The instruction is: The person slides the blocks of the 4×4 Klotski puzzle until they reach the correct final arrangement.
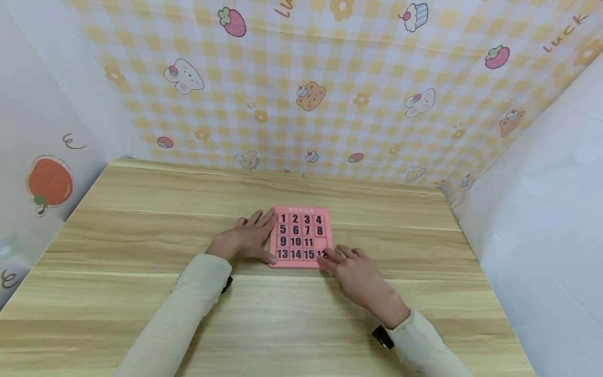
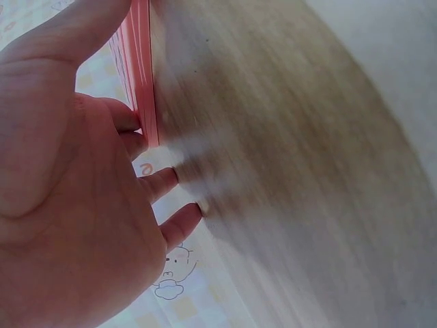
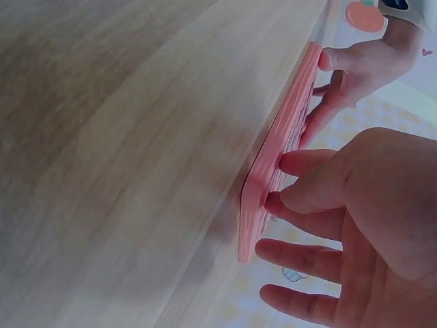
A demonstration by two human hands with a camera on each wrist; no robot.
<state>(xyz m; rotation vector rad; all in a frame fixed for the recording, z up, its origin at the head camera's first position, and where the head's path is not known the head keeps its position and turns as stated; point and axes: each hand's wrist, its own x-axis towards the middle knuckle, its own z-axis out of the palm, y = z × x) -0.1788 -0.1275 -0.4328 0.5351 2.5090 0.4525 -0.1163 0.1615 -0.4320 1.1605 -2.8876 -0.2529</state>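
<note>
A pink sliding number puzzle (image 1: 301,265) lies flat on the table, its tiles running from 1 at the top left. The bottom row reads 13, 14, 15 and a partly covered tile (image 1: 321,254) that looks like 12; a vacant slot (image 1: 320,242) sits above it, right of 11. My left hand (image 1: 248,241) rests at the puzzle's left edge, thumb by the lower corner and index finger by the upper one. In the left wrist view its other fingers stretch past the pink frame (image 2: 145,89). Fingertips of my right hand (image 1: 355,275) touch the lower right tile.
The wood-grain table (image 1: 301,324) extends around the puzzle on all sides. A yellow checked cloth (image 1: 282,131) with cartoon prints hangs behind the table's back edge. White sheets hang along the left and right sides.
</note>
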